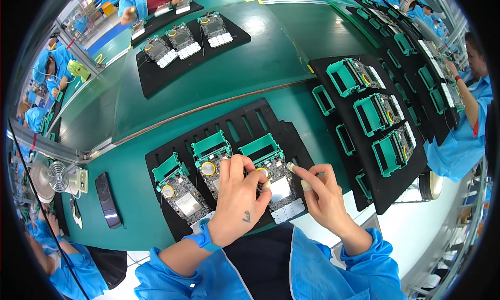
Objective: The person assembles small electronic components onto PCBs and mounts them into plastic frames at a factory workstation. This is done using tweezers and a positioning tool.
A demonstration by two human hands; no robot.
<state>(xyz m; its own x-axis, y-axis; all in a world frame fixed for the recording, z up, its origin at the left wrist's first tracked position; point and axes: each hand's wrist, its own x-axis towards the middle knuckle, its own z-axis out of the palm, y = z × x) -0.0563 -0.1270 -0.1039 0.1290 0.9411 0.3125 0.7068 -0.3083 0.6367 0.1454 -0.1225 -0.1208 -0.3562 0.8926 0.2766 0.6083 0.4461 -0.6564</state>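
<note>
Flanking a grey, green-bracketed circuit board (282, 189), left hand (238, 200) nearly pinched, hold unclear; right hand's (325, 202) finger and thumb parted, empty.

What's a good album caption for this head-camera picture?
Left hand and right hand work at the rightmost of three green-framed circuit boards on the nearest black tray.

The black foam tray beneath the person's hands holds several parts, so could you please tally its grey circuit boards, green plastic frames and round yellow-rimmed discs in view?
Grey rectangular circuit boards: 3
Green plastic frames: 3
Round yellow-rimmed discs: 3
Total: 9
</note>
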